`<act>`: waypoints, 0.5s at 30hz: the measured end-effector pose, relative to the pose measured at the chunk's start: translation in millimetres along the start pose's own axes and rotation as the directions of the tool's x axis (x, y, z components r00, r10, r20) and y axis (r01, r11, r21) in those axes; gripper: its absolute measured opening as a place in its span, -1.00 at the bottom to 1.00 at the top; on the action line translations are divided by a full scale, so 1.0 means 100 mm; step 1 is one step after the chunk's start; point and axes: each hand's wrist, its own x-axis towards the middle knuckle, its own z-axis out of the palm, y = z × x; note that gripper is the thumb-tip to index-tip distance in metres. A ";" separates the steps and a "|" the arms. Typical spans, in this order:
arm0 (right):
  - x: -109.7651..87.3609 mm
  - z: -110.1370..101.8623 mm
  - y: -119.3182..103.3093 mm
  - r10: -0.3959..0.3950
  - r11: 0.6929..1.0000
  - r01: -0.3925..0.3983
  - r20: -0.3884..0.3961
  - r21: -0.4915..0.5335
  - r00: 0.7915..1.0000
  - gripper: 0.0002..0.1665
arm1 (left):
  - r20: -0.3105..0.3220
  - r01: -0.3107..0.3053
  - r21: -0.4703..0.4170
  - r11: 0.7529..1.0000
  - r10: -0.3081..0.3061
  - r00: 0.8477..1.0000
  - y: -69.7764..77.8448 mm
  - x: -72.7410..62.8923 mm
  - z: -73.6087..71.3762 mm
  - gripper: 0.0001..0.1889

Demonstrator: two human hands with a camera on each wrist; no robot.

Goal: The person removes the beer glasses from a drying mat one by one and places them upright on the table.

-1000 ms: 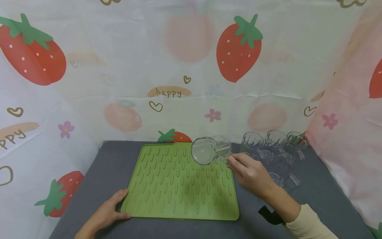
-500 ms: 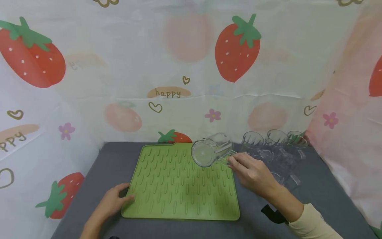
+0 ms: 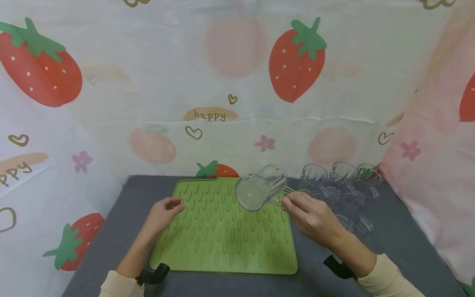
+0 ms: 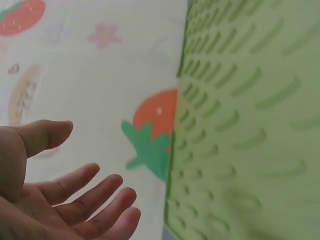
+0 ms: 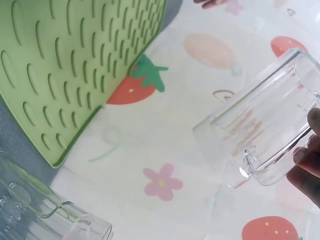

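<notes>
A clear glass mug (image 3: 259, 187) is tilted in the air over the right back part of a green ridged mat (image 3: 222, 235), its round base turned toward the head camera. My right hand (image 3: 313, 216) grips the mug by its handle. In the right wrist view the same mug (image 5: 255, 122) hangs beside fingers (image 5: 306, 160). Over the mat's left edge my left hand (image 3: 163, 214) is raised, holding nothing. Its fingers (image 4: 102, 200) are loosely bent and spread from the thumb in the left wrist view.
Several more clear mugs (image 3: 343, 171) stand close together at the back right of the grey table (image 3: 400, 247). A strawberry-printed cloth (image 3: 237, 82) rises behind the table and at both sides.
My left hand has let go of the mat's front left corner and moved up and forward above its left edge. The mug in my right hand has tilted slightly, almost in place.
</notes>
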 end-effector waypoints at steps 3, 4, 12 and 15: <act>0.00 0.00 0.00 -0.002 1.000 0.002 0.009 -0.005 1.000 -0.65 | 0.060 0.009 -0.094 0.996 -0.003 0.998 0.16 0.08 0.03 -0.46; 0.00 0.00 0.00 -0.003 1.000 0.003 0.011 -0.005 1.000 -0.65 | 0.085 0.018 -0.132 0.991 -0.007 0.996 0.22 0.10 0.04 -0.45; 0.02 0.02 -0.01 -0.024 1.000 0.025 -0.031 0.004 0.999 -0.65 | 0.296 0.056 -0.319 0.946 0.043 0.954 0.65 0.27 -0.01 -0.38; 0.02 0.03 0.00 -0.033 0.999 0.033 -0.049 0.000 0.998 -0.65 | 0.369 0.078 -0.357 0.931 0.064 0.927 0.77 0.33 0.00 -0.39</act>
